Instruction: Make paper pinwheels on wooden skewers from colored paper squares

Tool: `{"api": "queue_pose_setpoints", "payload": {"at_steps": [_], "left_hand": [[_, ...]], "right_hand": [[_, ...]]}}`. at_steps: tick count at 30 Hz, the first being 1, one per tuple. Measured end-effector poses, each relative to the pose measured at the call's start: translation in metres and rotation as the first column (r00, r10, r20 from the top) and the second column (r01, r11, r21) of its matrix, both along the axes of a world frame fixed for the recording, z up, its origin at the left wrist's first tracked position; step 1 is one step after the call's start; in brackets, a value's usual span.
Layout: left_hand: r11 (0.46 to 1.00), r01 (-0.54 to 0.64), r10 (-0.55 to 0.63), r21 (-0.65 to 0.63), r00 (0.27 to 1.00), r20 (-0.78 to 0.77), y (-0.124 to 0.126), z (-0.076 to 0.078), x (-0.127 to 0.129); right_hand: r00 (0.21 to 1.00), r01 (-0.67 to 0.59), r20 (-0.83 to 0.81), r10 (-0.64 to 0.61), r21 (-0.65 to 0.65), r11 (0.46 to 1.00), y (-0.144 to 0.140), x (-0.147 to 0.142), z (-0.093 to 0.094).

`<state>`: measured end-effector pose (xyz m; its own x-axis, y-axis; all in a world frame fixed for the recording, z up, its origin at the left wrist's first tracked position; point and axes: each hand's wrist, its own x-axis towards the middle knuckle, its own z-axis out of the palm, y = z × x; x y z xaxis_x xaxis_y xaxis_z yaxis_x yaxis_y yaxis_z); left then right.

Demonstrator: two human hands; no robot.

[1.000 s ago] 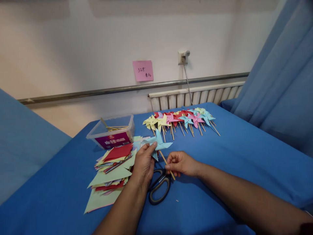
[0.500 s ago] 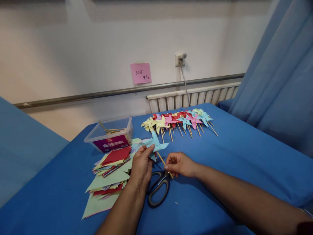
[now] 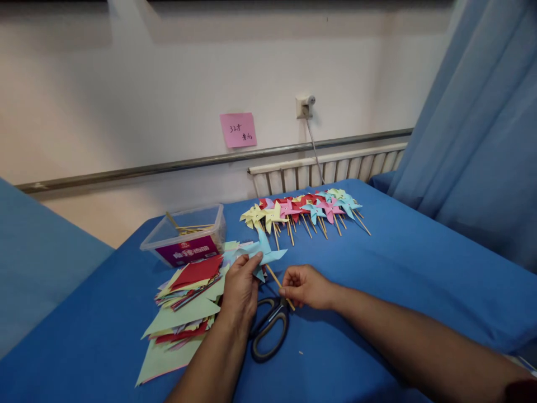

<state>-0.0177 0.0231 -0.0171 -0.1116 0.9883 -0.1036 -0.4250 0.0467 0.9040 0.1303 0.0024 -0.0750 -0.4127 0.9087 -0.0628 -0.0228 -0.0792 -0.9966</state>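
Note:
A light blue paper pinwheel [image 3: 268, 253] is pinched at its centre by my left hand [image 3: 243, 280], thumb on top; the fingers beneath are partly hidden. Its thin wooden stick [image 3: 273, 275] slants down to the right, and my right hand [image 3: 305, 286] grips it between thumb and fingers near the lower end. Black-handled scissors [image 3: 272, 336] lie on the table just below the stick, their blades hidden by the hands and pinwheel. Left of my left hand are stacks of coloured paper [image 3: 184, 308], in green, red and yellow.
Several finished pinwheels [image 3: 312, 210] in yellow, pink, red and blue lie in a row at the back. A clear plastic box [image 3: 188, 246] with wooden sticks stands back left. The table has a blue cloth [image 3: 377, 347]. A pink note [image 3: 238, 130] is on the wall.
The whole view has shifted slightly, so the table things appear a little lower and further left. Both hands keep their hold on the pinwheel and its stick.

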Motion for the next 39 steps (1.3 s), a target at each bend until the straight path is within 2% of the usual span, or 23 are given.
{"api": "queue_pose_setpoints", "payload": {"at_steps": [12, 18, 26, 39], "left_hand": [[0.999, 0.022, -0.022, -0.023, 1.0, -0.002, 0.0004, -0.0029, 0.0009], [1.0, 0.006, -0.006, 0.01, 1.0, -0.024, 0.0013, -0.0065, -0.0006], [1.0, -0.006, 0.005, -0.014, 1.0, -0.018, 0.0005, -0.004, 0.0019], [0.997, 0.051, -0.051, -0.05, 0.999, 0.001, -0.0027, -0.0025, 0.0026]], "right_hand": [[0.999, 0.04, 0.007, -0.04, 0.061, 0.997, 0.0002, -0.0017, -0.0037], [0.995, 0.062, 0.076, -0.071, 0.11, 0.992, 0.0008, -0.0008, -0.0045], [0.981, 0.082, 0.156, -0.111, 0.182, 0.98, 0.0019, 0.0004, -0.0059], [0.986, 0.092, 0.125, -0.114, 0.167, 0.982, 0.0022, 0.004, -0.0029]]}}
